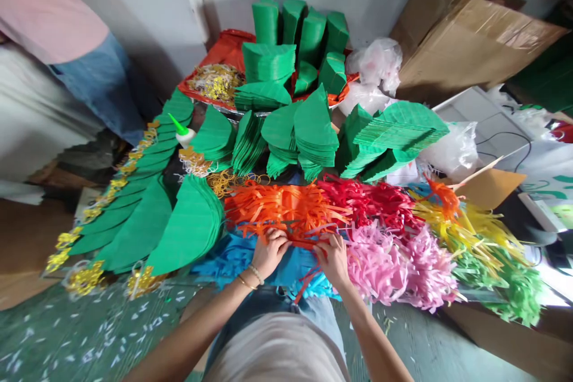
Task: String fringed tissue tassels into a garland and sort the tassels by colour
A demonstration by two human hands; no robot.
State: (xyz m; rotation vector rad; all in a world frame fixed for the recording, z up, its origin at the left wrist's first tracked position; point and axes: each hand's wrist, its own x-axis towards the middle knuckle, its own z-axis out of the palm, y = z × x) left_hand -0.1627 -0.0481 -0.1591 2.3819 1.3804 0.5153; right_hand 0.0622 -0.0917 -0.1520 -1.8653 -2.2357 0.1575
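Note:
My left hand (pixel 270 250) and my right hand (pixel 332 256) are side by side at the near edge of a heap of orange paper strips (pixel 282 206). The fingers of both hands are curled and pinched into the orange strips. Under my hands lies a blue paper fringe pile (pixel 233 256). Red strips (pixel 362 194) and pink fringe (pixel 394 262) lie just to the right of my right hand. I wear thin bangles on my left wrist.
Stacks of green paper fan shapes (pixel 188 227) fill the left and back, some edged with gold trim (pixel 85 277). A glue bottle (pixel 183 131), yellow and green fringe (pixel 492 250), cardboard boxes (pixel 470 36), plastic bags (pixel 376 62). Another person (pixel 67 30) stands at far left.

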